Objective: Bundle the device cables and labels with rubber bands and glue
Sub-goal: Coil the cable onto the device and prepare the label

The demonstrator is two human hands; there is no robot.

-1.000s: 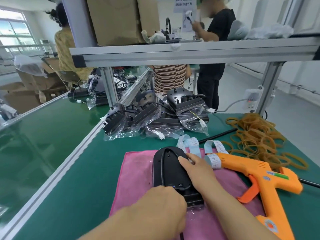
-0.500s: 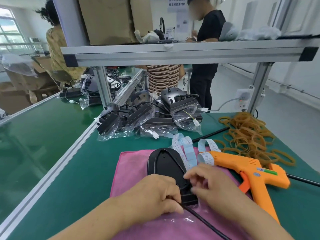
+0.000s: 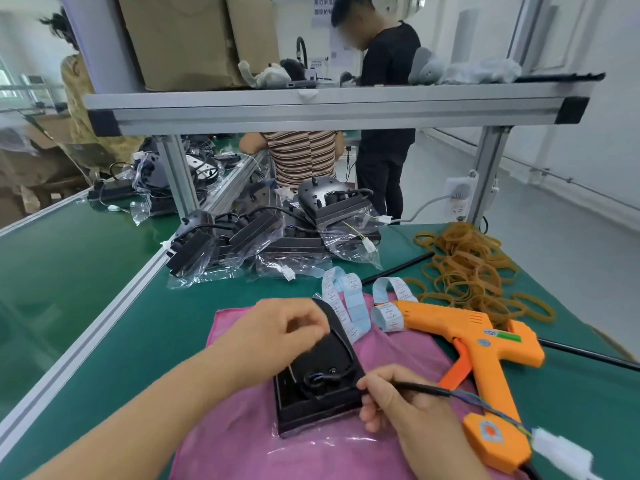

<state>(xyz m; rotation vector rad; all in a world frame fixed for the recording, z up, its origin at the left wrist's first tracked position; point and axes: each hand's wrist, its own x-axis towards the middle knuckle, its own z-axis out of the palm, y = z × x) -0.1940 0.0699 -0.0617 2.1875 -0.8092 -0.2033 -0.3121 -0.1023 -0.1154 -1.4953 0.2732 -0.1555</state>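
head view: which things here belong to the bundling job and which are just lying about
Job: device, cable in right hand, labels, rubber bands, glue gun, cloth.
Lying about: box, plush toys, socket.

Illumination: bright, even daylight; the window [image 3: 14, 81] at far left is blown out to white.
Shadows: soft and faint; a weak one is cast on the pink cloth [image 3: 242, 427] beneath the right hand [image 3: 408, 407].
Glare: a broad sheen is seen on the green table mat [image 3: 86, 271] at left; small highlights are scattered over the plastic bags [image 3: 346, 244].
Blur: the left hand [image 3: 277, 334] is smeared, as is the white connector [image 3: 561, 452] at the end of the cable [image 3: 426, 388] pinched in the right hand.
Distortion: the shelf frame [image 3: 311, 109] is bowed by the wide lens; the corners are stretched.
Focus: distant figures are rendered soft.
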